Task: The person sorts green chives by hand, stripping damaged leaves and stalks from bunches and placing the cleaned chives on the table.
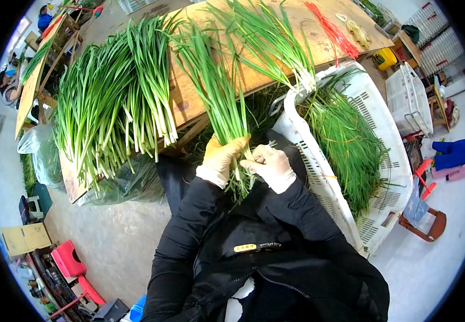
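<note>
The bunch (pixel 216 96) is clasped by the left hand (pixel 225 155), whose gloved fingers are closed around the lower stalks. By the right hand (pixel 271 165), also gloved, the same stalks are pinched just beside the left, with thumb and fingers drawn together. From the grip, the long green leaves are spread up and away over the near edge of the table (pixel 183 99), while the pale stalk ends are left hanging below the hands, in front of the black apron (pixel 243 231).

To the left of the grip, a large pile (pixel 114 91) is laid on the table, its pale ends turned toward the near side and some hung over the edge. To the right, a smaller bundle (pixel 272 45) is laid with its stalk ends at the table edge, by the rim of a white crate (pixel 404 166). Loose greens (pixel 348 145) are held in the crate, which is tilted beside the right arm. Red ties (pixel 333 31) and a pale yellow item (pixel 355 30) are placed at the table's right end. Under the table, more greenery is partly hidden, and a clear bag (pixel 43 155) is seen at the far left.
</note>
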Tool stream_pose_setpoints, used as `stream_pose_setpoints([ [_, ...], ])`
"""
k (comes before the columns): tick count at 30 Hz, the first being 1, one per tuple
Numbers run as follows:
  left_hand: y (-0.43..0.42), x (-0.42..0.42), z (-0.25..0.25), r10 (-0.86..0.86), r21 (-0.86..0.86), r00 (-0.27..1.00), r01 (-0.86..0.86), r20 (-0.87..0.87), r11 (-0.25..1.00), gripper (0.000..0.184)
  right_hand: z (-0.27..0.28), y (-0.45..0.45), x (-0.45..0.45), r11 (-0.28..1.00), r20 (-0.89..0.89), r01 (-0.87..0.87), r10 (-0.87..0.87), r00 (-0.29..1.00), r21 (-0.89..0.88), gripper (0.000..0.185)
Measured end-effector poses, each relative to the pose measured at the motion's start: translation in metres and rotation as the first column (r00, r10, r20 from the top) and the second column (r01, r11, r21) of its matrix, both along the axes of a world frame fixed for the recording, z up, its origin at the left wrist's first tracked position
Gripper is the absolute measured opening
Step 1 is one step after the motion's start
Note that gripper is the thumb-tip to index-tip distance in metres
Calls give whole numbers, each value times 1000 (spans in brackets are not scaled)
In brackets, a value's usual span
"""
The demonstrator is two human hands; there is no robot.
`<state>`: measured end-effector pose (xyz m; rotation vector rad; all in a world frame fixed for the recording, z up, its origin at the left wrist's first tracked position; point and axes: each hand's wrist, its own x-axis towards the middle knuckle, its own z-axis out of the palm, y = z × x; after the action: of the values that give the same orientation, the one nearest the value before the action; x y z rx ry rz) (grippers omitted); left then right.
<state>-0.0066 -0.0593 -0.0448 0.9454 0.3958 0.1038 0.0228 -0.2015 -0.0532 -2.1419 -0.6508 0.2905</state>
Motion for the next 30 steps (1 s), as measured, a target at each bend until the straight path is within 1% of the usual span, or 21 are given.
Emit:
stream_pose_setpoints([
  [1,2,0,-5,-12,-38,1000,12,-12,999,20,3,0,1,1000,0,1,-1,1000,-1,28],
  [2,4,-1,-8,-25,-76,999,23,-25,997,21,8,0,3,991,-253,52,-19,967,127,24],
  [3,8,-4,-10,-51,-117,998,46,-34,992,22,10,-1,4,963,-490,132,0,872,235,20],
  [4,8,-5,-11,-49,-117,998,45,-34,992,22,8,-2,4,963,-490,131,1,872,234,20],
  [6,5,-7,4,-68,-300,997,55,-32,952,23,2,-5,4,766,-693,319,220,687,558,19],
  [8,6,-8,5,-83,-322,996,65,-44,945,25,-2,-4,1,787,-694,334,160,702,519,15],
  [10,5,-8,4,-102,-288,995,101,10,952,25,-9,-7,-1,821,-547,155,213,810,549,13],
  [11,5,-6,-2,-111,-253,993,115,31,961,23,-7,-8,0,895,-468,123,104,877,429,14],
  [12,6,-6,-6,-112,-252,993,116,31,961,23,-6,-8,1,895,-469,124,104,877,429,14],
  [14,9,-7,-10,-164,-276,987,158,1,948,23,-5,-7,4,921,-601,89,172,781,380,20],
  [18,5,-10,-4,-164,-197,984,148,-67,969,23,-7,0,13,928,-615,77,179,768,366,22],
  [19,10,-10,-20,-191,-189,979,176,-64,966,26,-33,-1,16,948,-337,-16,128,933,317,22],
  [20,9,-10,-16,-189,-185,980,175,-64,967,26,-27,1,13,947,-336,-18,131,933,320,22],
  [22,7,-9,-3,-62,-323,992,24,-107,946,28,-12,5,1,713,-559,384,13,829,587,17],
  [23,8,-9,-2,-46,-301,994,16,-95,954,29,-17,4,-4,711,-474,419,-136,870,564,14],
  [24,10,-10,-2,-45,-299,994,14,-95,954,29,-27,-3,-10,756,-430,419,-202,880,502,8],
  [26,14,-9,-1,-67,-224,993,45,-93,973,29,-50,-18,-26,929,-515,220,-38,856,298,18],
  [27,14,-8,-3,-54,-242,997,41,-50,969,29,-54,-16,-23,962,-640,-256,138,756,-95,25],
  [28,13,-8,-9,-10,-191,997,-4,-75,982,33,-58,-14,-22,621,-795,-693,179,580,-366,33],
  [29,11,-8,-6,-3,-68,998,-1,-67,998,36,-40,-16,-26,440,-791,-803,276,546,-401,46],
  [30,9,-9,-3,4,56,998,0,-58,998,39,-48,-21,-20,441,-790,-803,277,547,-402,46],
])
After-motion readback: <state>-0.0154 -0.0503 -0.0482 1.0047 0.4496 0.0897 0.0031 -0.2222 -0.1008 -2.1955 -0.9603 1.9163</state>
